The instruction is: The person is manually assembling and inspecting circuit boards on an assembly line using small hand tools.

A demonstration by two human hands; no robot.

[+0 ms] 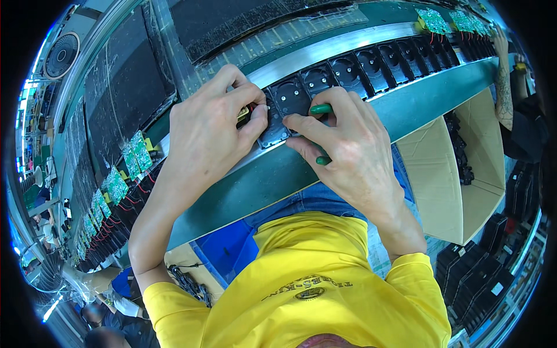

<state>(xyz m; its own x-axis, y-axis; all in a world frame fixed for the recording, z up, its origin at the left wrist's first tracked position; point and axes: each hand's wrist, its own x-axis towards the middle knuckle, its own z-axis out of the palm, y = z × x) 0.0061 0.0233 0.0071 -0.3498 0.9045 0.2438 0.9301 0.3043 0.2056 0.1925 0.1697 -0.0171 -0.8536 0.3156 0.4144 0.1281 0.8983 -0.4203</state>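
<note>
My left hand (pixel 217 124) is closed in a pinch over a black plastic housing in the row. A small yellow piece with dark red wires (pixel 243 113) shows between its thumb and fingers; the rest is hidden. My right hand (pixel 351 142) is closed around pliers with green handles (pixel 321 109), whose jaws I cannot see. Its thumb and forefinger reach toward the same housing (pixel 272 132). To the right, the row continues with open black housings (pixel 319 81), each with moulded rings and small screws or pins inside.
Green circuit boards with red wires (pixel 137 155) stand on housings at the left, with more boards (pixel 434 22) at the far right. A metal rail (pixel 325 49) runs behind the row. An open cardboard box (pixel 432 174) holds black parts. Another person's arm (pixel 503 87) reaches in at right.
</note>
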